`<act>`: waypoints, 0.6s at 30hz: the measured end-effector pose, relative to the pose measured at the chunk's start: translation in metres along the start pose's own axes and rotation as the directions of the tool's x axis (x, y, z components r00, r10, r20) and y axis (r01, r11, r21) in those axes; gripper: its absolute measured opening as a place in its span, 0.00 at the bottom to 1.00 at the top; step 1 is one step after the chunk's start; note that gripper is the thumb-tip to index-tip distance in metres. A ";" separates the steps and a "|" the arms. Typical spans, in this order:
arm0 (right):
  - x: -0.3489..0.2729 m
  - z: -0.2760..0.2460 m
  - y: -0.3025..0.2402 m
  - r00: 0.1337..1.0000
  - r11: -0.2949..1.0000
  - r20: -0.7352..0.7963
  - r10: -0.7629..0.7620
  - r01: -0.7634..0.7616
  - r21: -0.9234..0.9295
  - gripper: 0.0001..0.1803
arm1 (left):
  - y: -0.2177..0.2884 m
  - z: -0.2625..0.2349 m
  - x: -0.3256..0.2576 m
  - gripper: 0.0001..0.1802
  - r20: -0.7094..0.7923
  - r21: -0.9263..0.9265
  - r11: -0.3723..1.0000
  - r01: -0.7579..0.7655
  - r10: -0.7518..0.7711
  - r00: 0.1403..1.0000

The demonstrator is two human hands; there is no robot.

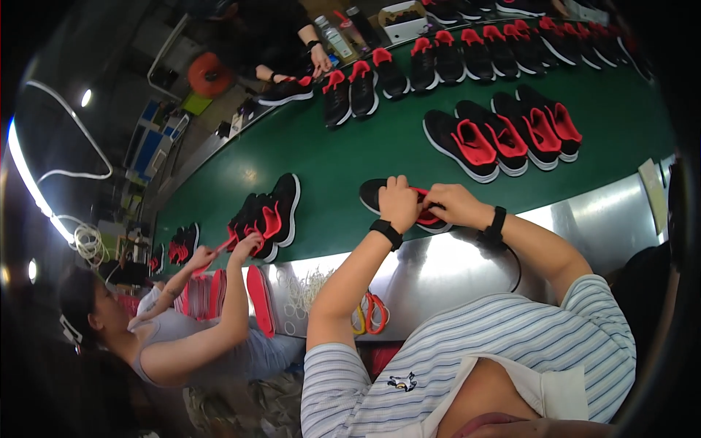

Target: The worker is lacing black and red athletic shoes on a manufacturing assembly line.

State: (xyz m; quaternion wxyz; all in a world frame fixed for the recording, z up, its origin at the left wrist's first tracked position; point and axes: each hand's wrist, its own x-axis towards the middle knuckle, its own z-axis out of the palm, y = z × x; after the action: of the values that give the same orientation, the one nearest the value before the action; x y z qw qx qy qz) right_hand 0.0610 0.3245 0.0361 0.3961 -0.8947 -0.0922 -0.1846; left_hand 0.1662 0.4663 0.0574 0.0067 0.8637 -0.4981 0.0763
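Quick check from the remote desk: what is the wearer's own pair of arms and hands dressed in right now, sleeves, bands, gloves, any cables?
Both hands are bare, no gloves. The left hand has a black wristband just below it; the right hand has a similar black wristband, from which a thin black cable loops over the steel edge. The forearms are uncovered; short sleeves of a white shirt with thin blue-grey stripes begin at the upper arms.

A long green conveyor belt [343,157] curves across a dim workshop, edged by a shiny steel counter [438,270]. A bright tube light [29,182] glows along the left, with small round lamps [86,97] near it. Blue crates [150,142] sit on the grey floor [204,131] beyond the belt.
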 end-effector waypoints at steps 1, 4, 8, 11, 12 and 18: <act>-0.002 0.001 -0.002 1.000 0.999 0.015 -0.024 0.024 -0.045 0.07 | -0.005 0.008 -0.002 0.10 -0.058 -0.142 0.990 0.013 -0.021 0.998; 0.006 -0.008 -0.022 0.992 0.997 -0.108 -0.057 0.061 0.036 0.07 | -0.033 0.030 -0.008 0.09 -0.113 -0.600 0.766 0.233 -0.369 0.922; 0.007 -0.009 -0.021 0.989 0.995 -0.121 -0.084 0.090 0.047 0.09 | -0.035 0.013 -0.005 0.10 0.073 -0.295 0.907 0.300 -0.292 0.954; 0.014 -0.005 -0.023 0.986 0.995 -0.154 -0.064 0.075 0.064 0.08 | -0.027 0.020 -0.003 0.10 -0.081 -0.330 0.935 0.132 -0.168 0.982; 0.016 -0.003 -0.024 0.987 0.995 -0.143 -0.070 0.080 0.066 0.08 | -0.022 0.019 -0.002 0.10 -0.123 -0.294 0.954 0.062 -0.102 0.987; 0.009 0.006 -0.004 0.990 0.914 0.141 0.027 0.033 -0.405 0.07 | -0.021 0.013 -0.001 0.09 -0.105 -0.189 0.974 0.128 -0.149 0.983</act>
State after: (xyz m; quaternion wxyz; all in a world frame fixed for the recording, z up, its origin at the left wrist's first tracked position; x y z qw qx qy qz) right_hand 0.0700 0.3313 0.0388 0.1934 -0.9683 -0.0817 -0.1354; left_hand 0.1853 0.4765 0.0459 0.1204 0.8861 -0.4402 0.0810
